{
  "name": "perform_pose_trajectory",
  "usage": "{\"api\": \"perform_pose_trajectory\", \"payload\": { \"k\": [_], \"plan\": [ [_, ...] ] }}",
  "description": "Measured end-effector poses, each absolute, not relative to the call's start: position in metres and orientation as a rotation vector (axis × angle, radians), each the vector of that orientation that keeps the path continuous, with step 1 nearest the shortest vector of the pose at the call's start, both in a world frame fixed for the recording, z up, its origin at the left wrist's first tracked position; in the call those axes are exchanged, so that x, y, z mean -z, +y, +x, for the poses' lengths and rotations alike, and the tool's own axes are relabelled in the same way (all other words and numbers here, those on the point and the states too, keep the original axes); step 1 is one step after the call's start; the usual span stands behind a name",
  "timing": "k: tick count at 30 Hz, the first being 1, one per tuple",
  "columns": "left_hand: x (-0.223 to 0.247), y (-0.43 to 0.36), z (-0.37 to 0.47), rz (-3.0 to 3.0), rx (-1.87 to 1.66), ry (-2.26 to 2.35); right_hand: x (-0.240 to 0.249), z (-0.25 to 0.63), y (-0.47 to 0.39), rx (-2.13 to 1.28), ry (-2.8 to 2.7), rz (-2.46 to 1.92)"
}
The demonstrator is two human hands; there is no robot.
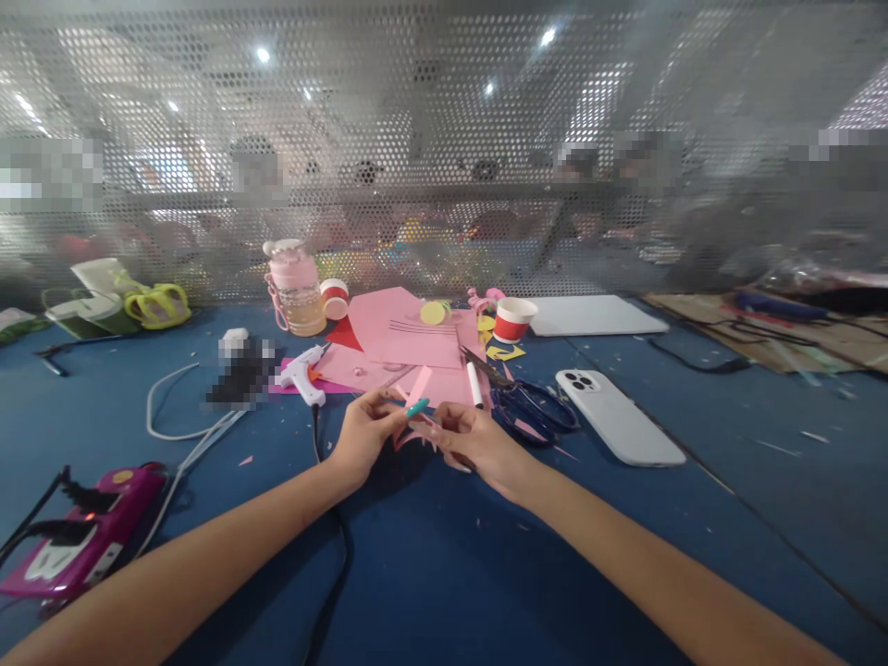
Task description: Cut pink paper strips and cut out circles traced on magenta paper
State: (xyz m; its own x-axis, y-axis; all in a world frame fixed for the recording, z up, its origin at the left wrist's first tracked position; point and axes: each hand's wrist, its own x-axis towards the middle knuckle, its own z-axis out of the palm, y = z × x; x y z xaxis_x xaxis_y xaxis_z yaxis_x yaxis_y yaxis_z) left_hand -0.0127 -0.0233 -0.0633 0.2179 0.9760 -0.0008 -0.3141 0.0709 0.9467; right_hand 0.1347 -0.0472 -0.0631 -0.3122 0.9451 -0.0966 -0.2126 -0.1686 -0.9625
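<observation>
My left hand [366, 433] pinches a pink paper strip [419, 382], one end of which sticks up past my fingers. My right hand [480, 446] is closed on the other side, its fingertips close to the left thumb and on the same pink paper. Thin curled pink pieces hang below my fingertips; how they join the strip is hidden. Behind the hands lie pink paper sheets [388, 338] with a white marker [474, 384]. Dark-blue-handled scissors [534, 412] rest right of my right hand, and a white glue gun [303, 375] lies left of my left hand.
A pink-lidded bottle [295, 287], a red-and-white paper cup [514, 319] and a yellow disc [435, 313] stand or lie farther back. A white phone [617, 416] is at right. A magenta power strip [104, 523] with cords sits at left. A perforated metal screen [416, 120] rises behind.
</observation>
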Motion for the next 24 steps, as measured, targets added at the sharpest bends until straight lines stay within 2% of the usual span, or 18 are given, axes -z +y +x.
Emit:
{"api": "perform_pose_trajectory", "payload": {
  "k": [7, 19, 24],
  "plan": [
    [0.0654, -0.0170, -0.0156, 0.901, -1.207, 0.834, 0.0623, 0.1415, -0.0452, -1.781, -0.934, -0.912],
    [0.0646, -0.0149, -0.0162, 0.802, -1.244, 0.854, 0.0596, 0.1442, -0.0380, -1.549, -0.695, -0.911],
    [0.0632, -0.0180, -0.0152, 0.962, -1.072, 0.781, 0.0624, 0.1436, -0.0404, -1.391, -1.010, -1.073]
  ]
}}
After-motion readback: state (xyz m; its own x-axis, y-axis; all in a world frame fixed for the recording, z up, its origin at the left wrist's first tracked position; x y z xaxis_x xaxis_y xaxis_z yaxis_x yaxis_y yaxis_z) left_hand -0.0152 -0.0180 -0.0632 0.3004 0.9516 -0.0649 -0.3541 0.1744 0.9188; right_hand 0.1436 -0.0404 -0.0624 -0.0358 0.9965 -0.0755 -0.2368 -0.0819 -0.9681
